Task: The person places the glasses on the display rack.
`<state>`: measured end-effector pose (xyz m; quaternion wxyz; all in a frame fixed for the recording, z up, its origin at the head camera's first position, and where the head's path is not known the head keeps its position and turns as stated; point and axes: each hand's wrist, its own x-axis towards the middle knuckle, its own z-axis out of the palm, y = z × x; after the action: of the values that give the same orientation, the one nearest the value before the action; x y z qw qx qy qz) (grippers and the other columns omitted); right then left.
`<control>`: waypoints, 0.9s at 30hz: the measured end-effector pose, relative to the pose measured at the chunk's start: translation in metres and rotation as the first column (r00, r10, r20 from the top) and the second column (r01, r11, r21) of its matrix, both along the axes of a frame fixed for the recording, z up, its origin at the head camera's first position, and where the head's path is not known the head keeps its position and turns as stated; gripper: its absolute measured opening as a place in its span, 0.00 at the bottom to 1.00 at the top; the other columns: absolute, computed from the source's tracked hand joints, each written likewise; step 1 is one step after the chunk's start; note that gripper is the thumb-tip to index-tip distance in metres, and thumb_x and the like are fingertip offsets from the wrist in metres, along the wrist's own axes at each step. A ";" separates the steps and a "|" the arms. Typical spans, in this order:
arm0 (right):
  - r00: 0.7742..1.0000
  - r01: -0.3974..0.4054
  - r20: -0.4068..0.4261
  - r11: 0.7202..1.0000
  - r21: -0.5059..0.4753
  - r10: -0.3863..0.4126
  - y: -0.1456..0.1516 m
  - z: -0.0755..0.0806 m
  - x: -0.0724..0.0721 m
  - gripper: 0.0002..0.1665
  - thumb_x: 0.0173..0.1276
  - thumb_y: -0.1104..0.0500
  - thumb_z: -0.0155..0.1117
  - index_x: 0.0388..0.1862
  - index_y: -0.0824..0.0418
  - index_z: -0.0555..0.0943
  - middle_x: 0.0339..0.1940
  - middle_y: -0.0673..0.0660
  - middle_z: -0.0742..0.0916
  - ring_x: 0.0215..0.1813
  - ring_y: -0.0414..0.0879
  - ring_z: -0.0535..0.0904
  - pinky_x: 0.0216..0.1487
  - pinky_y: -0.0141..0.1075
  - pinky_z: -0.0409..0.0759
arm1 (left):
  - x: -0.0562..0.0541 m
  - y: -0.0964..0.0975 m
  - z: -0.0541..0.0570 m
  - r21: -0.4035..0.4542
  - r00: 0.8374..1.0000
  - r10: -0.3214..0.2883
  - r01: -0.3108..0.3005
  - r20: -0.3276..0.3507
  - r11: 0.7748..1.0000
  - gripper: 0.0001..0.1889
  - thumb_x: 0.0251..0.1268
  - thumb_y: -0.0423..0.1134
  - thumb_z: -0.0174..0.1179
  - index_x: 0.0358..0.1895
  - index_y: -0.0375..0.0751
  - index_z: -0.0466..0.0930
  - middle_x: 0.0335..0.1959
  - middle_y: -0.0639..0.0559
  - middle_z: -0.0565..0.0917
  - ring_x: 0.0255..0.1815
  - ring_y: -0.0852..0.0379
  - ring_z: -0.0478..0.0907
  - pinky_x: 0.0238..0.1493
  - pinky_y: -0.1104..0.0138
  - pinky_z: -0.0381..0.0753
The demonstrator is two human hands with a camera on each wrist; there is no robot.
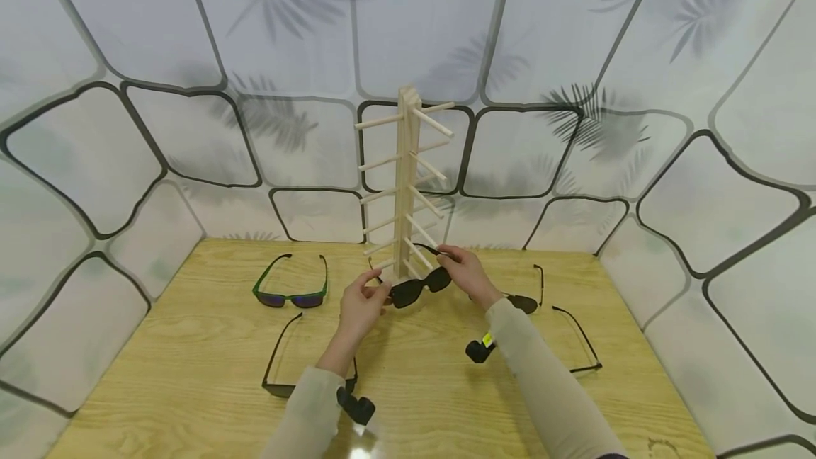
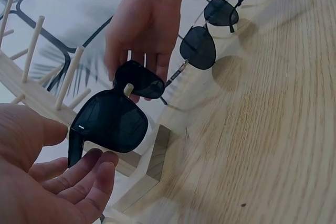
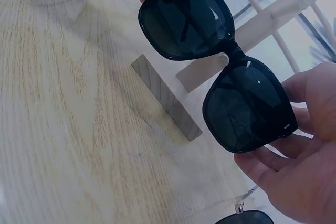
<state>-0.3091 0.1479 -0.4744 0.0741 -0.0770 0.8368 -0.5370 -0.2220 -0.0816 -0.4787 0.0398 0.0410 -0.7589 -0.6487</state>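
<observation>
black sunglasses (image 1: 406,295) with broad, dark, shiny lenses (image 3: 247,106) slant just below the centre of the head view, before a pale wooden rack (image 1: 405,183); left hand (image 1: 360,308) and right hand (image 1: 470,278) each pinch one end of the frame.

I have the head feed looking forward and down over the table (image 1: 421,402), far enough back to fit the whole wooden rack (image 1: 406,183), running up toward twelve o'clock. My left wrist feed sits close and tilted, the left hand (image 2: 52,192) at eight o'clock; my right wrist feed, equally close, has the right hand (image 3: 304,177) at four. Both share the black sunglasses (image 3: 249,106) and the rack's foot (image 3: 165,98).
</observation>
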 end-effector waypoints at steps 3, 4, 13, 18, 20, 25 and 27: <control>1.000 -0.007 -0.003 1.000 -0.014 0.007 0.004 0.001 0.002 0.29 0.87 0.52 0.52 0.80 0.61 0.70 0.76 0.68 0.77 0.75 0.64 0.74 0.73 0.59 0.75 | 0.002 -0.001 0.001 -0.027 1.000 0.007 -0.007 0.007 1.000 0.24 0.81 0.37 0.59 0.74 0.33 0.73 0.46 0.31 0.90 0.44 0.36 0.91 0.40 0.56 0.91; 1.000 -0.007 -0.003 1.000 -0.020 0.007 0.006 0.002 0.003 0.29 0.87 0.52 0.52 0.80 0.61 0.70 0.76 0.68 0.77 0.75 0.64 0.75 0.73 0.59 0.75 | 0.002 -0.002 0.002 -0.041 1.000 0.010 -0.009 0.010 0.999 0.24 0.81 0.38 0.59 0.74 0.34 0.73 0.46 0.31 0.90 0.44 0.36 0.91 0.41 0.56 0.91; 1.000 0.011 -0.005 0.999 -0.041 -0.012 0.023 0.010 0.014 0.30 0.86 0.53 0.53 0.81 0.63 0.68 0.75 0.70 0.77 0.68 0.66 0.78 0.69 0.61 0.77 | 0.015 -0.017 0.008 -0.173 1.000 -0.015 0.017 0.014 0.985 0.28 0.80 0.42 0.60 0.77 0.39 0.70 0.52 0.33 0.89 0.49 0.36 0.88 0.37 0.61 0.87; 0.999 0.014 -0.029 0.999 -0.032 -0.015 0.030 0.017 0.024 0.29 0.85 0.53 0.54 0.79 0.63 0.71 0.73 0.69 0.79 0.63 0.62 0.80 0.65 0.60 0.80 | 0.030 -0.034 0.018 -0.262 0.998 -0.044 0.033 -0.038 0.964 0.26 0.79 0.42 0.61 0.75 0.39 0.73 0.50 0.38 0.90 0.48 0.43 0.89 0.41 0.58 0.89; 0.999 0.007 -0.042 0.999 -0.041 -0.008 0.032 0.021 0.029 0.29 0.85 0.54 0.55 0.79 0.63 0.71 0.72 0.70 0.79 0.63 0.62 0.81 0.66 0.60 0.80 | 0.038 -0.043 0.023 -0.292 0.996 -0.062 0.042 -0.058 0.956 0.25 0.80 0.41 0.61 0.74 0.39 0.74 0.50 0.39 0.90 0.49 0.43 0.88 0.43 0.55 0.89; 0.998 -0.013 -0.067 0.997 -0.070 0.008 0.034 0.030 0.043 0.28 0.85 0.56 0.56 0.78 0.65 0.72 0.72 0.71 0.79 0.65 0.64 0.81 0.66 0.60 0.81 | 0.053 -0.064 0.031 -0.345 0.993 -0.086 0.052 -0.083 0.937 0.24 0.80 0.41 0.61 0.73 0.39 0.75 0.51 0.39 0.90 0.54 0.39 0.88 0.52 0.49 0.89; 0.997 -0.019 -0.073 0.997 -0.078 0.014 0.033 0.032 0.048 0.28 0.84 0.56 0.57 0.77 0.66 0.72 0.72 0.71 0.79 0.65 0.64 0.81 0.65 0.58 0.82 | 0.060 -0.071 0.031 -0.366 0.994 -0.080 0.046 -0.079 0.930 0.24 0.81 0.41 0.61 0.73 0.40 0.75 0.53 0.39 0.89 0.56 0.38 0.87 0.54 0.49 0.88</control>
<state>-0.2611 0.1806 -0.4429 0.0453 -0.1059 0.8166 -0.5656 -0.1625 -0.1527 -0.4480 0.0608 -0.0215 -0.8640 -0.4994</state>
